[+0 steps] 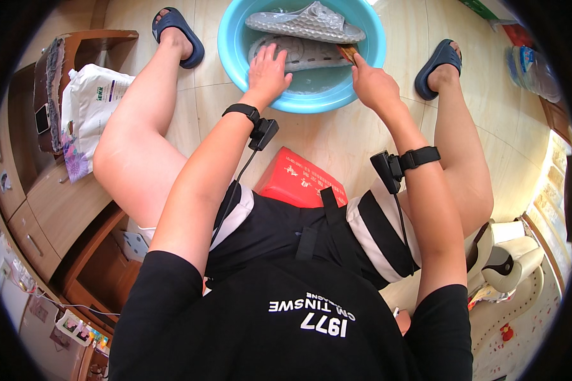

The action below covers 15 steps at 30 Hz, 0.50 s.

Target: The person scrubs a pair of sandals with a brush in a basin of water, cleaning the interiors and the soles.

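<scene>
A light blue basin [324, 103] with cloudy water stands on the floor between my feet. Two grey textured slippers lie in it; the far slipper [302, 24] is tipped on its side, its bumpy upper showing. The near slipper [308, 56] lies lower, sole facing up, partly in the water. My left hand [268, 75] rests on the near slipper's left part with fingers spread. At the basin's right side, my right hand [375, 81] is closed round a brown wooden-looking brush [347, 54], whose end touches the near slipper. The brush's bristles are hidden.
A red box [299, 181] sits on the floor between my thighs. To the left are a white bag [95, 95] and wooden drawers [63, 203]. Clear plastic containers [534, 73] stand at the far right, and a cream cushioned seat [508, 254] is at the lower right.
</scene>
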Each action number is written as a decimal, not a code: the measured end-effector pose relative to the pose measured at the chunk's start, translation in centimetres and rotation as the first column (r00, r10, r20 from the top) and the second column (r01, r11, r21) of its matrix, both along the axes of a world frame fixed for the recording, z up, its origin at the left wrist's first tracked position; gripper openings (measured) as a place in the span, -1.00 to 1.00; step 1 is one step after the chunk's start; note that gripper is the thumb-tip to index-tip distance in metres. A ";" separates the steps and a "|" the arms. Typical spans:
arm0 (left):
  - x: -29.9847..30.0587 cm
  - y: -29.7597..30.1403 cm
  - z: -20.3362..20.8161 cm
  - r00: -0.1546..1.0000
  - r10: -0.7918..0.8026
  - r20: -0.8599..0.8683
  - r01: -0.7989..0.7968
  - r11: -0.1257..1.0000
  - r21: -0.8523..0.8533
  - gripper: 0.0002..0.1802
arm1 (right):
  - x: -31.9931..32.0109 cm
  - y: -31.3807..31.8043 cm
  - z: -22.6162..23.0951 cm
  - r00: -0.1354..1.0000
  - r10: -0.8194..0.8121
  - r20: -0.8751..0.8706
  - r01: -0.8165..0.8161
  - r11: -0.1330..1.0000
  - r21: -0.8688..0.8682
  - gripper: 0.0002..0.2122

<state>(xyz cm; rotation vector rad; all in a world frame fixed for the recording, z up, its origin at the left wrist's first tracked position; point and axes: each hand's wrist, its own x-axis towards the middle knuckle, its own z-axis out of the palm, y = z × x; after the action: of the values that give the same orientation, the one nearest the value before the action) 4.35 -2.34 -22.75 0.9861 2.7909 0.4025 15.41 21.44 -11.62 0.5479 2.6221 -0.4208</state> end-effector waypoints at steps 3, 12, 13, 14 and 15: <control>0.1 0.1 -0.1 1.000 0.017 0.007 -0.017 0.999 -0.028 -0.32 | 0.0 0.3 -0.6 0.999 -0.019 -0.035 0.019 1.000 0.002 -0.62; -1.8 0.2 0.0 0.986 -0.065 0.153 0.089 0.983 -0.158 -0.31 | -0.6 -0.8 -2.9 0.987 -0.147 0.066 0.148 0.989 -0.006 -0.57; -2.0 0.3 -0.1 0.987 -0.063 0.149 0.088 0.982 -0.165 -0.31 | -0.7 -1.3 -2.7 0.989 -0.144 0.043 0.144 0.990 -0.002 -0.58; -2.1 0.4 -0.1 0.988 -0.062 0.144 0.086 0.981 -0.173 -0.31 | -0.8 -1.9 -2.5 0.990 -0.138 0.039 0.138 0.990 -0.003 -0.58; -2.0 0.5 -0.1 0.987 -0.063 0.150 0.092 0.977 -0.192 -0.31 | -0.8 -2.4 -2.4 0.991 -0.131 0.034 0.131 0.991 -0.004 -0.59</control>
<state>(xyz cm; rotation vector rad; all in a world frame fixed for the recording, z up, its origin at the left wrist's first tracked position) 2.32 -1.87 -22.89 0.9754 2.5946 0.1720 14.56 19.01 -13.98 0.7217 2.5606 -0.4560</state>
